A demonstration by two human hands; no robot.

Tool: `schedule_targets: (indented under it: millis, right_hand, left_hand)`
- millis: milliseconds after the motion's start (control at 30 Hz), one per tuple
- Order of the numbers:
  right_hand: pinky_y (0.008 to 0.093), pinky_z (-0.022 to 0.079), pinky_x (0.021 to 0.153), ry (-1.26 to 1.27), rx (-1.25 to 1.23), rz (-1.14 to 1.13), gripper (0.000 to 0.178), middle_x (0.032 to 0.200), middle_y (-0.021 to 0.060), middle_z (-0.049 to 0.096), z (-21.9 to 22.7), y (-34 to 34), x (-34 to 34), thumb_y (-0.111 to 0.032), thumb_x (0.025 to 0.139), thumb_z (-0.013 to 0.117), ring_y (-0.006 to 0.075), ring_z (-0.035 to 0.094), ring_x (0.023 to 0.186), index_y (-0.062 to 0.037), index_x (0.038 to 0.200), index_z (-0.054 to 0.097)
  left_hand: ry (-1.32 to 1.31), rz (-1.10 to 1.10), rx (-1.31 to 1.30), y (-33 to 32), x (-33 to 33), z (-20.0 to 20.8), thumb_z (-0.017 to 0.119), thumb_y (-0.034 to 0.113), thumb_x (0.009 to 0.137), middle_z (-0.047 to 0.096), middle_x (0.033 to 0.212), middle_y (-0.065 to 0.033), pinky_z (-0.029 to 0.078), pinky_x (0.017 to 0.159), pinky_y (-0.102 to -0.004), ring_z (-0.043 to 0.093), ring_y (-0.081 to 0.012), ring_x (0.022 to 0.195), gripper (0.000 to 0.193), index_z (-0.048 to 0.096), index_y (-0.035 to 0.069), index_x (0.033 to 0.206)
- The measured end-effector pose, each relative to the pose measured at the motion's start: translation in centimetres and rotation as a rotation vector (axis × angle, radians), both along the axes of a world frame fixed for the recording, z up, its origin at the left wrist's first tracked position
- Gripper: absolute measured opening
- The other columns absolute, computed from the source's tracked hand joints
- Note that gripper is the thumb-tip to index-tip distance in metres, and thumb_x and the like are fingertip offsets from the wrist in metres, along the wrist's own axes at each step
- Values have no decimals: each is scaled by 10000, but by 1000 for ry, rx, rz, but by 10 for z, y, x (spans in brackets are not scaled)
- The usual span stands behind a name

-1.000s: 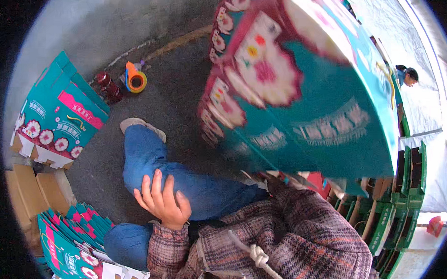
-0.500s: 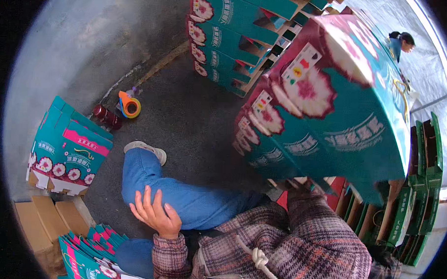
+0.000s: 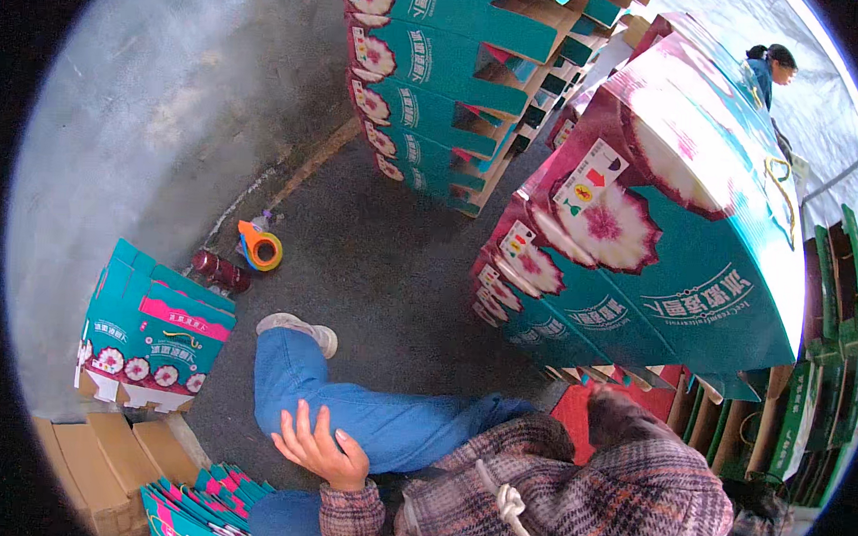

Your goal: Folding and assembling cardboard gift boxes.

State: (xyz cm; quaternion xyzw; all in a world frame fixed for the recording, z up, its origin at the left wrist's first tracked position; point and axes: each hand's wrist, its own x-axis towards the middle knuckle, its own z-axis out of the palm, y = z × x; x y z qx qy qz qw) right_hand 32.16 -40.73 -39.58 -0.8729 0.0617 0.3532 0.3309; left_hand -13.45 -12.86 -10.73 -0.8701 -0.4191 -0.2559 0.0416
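Observation:
My left hand is open, its fingers spread across the blue jeans at my bent knee. At the right, my right sleeve reaches toward the lower end of a tall stack of teal and maroon printed cardboard boxes. The right hand is blurred and mostly hidden beside the boxes' lower flaps, so its fingers do not show clearly. A red surface lies beside the right sleeve, below the stack.
More teal cartons stand at the back. An orange tape dispenser and dark red bottle lie by the wall. Flattened teal cartons and brown boxes sit left, green cartons right. Another person is far right.
The view has shifted, so most things sit lower and farther right in it. My right sleeve has moved slightly, exposing more of the red surface. The left hand stays on the jeans.

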Motion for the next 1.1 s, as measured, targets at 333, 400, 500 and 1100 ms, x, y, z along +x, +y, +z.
schedule_targets:
  millis: [333,400,500,1100]
  right_hand:
    - [491,377,1002,433,-246,275,795,1378,168,436,-75,5,-94,-724,874,322,342,464,1204,-87,1328,461]
    - [491,377,1002,437,-276,273,798,1379,169,434,-85,8,-91,-726,873,320,342,462,1206,-86,1328,461]
    - [491,377,1003,461,-302,295,803,1381,171,430,-96,10,-82,-730,872,315,343,459,1209,-84,1327,461]
    - [507,435,655,-152,-299,270,821,1005,188,593,-67,14,-14,-782,837,313,334,544,686,-40,997,627]
  left_hand:
    - [24,-11,3,8,10,3,400,258,898,527,1305,-157,151,1091,-600,381,-388,1293,354,613,50,1090]
    - [35,10,-11,8,7,4,402,256,894,528,1304,-159,150,1092,-602,379,-386,1294,355,614,48,1087]
    - [42,29,-5,8,6,3,407,254,885,531,1298,-163,150,1092,-606,380,-385,1293,355,620,45,1077]
    - [123,37,-3,13,9,3,460,219,836,550,1279,-153,164,1079,-614,404,-376,1272,336,618,54,1082]
